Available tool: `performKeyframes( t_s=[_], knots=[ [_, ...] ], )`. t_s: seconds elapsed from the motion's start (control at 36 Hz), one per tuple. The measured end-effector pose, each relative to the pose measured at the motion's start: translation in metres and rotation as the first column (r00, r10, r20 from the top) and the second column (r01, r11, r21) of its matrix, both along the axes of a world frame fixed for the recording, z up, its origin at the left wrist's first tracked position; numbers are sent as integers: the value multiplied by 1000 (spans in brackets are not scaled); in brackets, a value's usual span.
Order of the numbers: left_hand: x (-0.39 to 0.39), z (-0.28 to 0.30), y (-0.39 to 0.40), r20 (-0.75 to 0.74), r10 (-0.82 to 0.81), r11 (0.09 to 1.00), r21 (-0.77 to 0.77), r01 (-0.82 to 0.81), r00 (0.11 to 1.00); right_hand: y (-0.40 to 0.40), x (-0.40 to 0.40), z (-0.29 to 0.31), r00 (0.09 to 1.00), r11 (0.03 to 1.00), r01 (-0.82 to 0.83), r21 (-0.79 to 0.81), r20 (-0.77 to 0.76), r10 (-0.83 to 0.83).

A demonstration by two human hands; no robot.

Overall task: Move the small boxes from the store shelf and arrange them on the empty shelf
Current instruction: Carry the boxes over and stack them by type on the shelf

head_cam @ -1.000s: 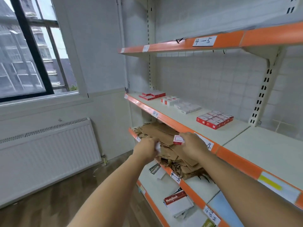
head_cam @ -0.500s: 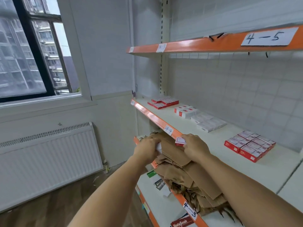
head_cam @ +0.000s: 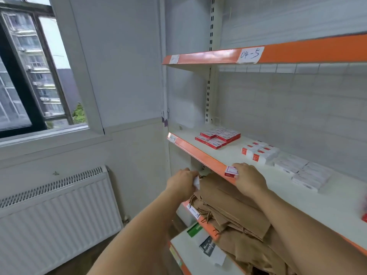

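My right hand grips a small red-and-white box at the orange front edge of the middle shelf. My left hand grips a small white box, mostly hidden in its fingers, just below that edge. On the shelf lie a group of red boxes, a group of white boxes with red ends, and a group of plain white boxes.
A pile of brown paper bags fills the shelf below. Notebooks lie on the lowest shelf. An orange-edged upper shelf hangs overhead. A white radiator and a window stand at the left.
The view has swung left and closer along the shelf. Both hands, still holding their boxes, have risen to the middle shelf's front edge.
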State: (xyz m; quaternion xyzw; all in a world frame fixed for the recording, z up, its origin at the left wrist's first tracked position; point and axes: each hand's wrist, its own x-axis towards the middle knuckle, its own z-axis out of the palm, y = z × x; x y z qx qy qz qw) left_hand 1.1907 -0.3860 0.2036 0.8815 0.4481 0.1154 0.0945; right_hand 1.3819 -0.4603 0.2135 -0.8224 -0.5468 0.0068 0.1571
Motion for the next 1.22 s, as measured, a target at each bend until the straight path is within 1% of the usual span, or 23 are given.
performKeyframes(
  t_s=[0.17,0.28,0.53,0.72,0.83,0.92,1.0,1.06,1.17,1.22],
  knots=[
    [-2,-5,56,64,-3,1000,0,3,998,45,-3,-3,997,997,74,-18,14,-74],
    [11,-1,98,113,-30,999,-9,32,993,79,2,-3,995,996,90,-16,33,-90],
    [52,20,173,78,-96,995,26,94,992,136,32,-5,988,988,157,2,15,-157],
    [70,20,226,114,-105,994,9,105,988,159,39,-6,979,979,202,33,0,-202],
    [78,20,258,147,-137,990,10,137,980,179,38,-7,975,973,222,61,3,-222],
    [83,17,287,134,-170,985,25,168,976,195,33,-8,967,964,254,84,2,-255],
    [87,14,317,105,-239,971,48,235,965,210,27,-10,946,939,323,121,-32,-321],
    [90,11,334,65,-299,954,61,295,952,219,23,-12,925,917,379,127,-45,-376],
    [99,4,361,11,-403,911,98,400,915,230,15,-15,886,878,462,126,-19,-464],
    [103,1,371,-11,-446,891,90,445,895,235,11,-14,866,857,500,126,-36,-499]
  ],
)
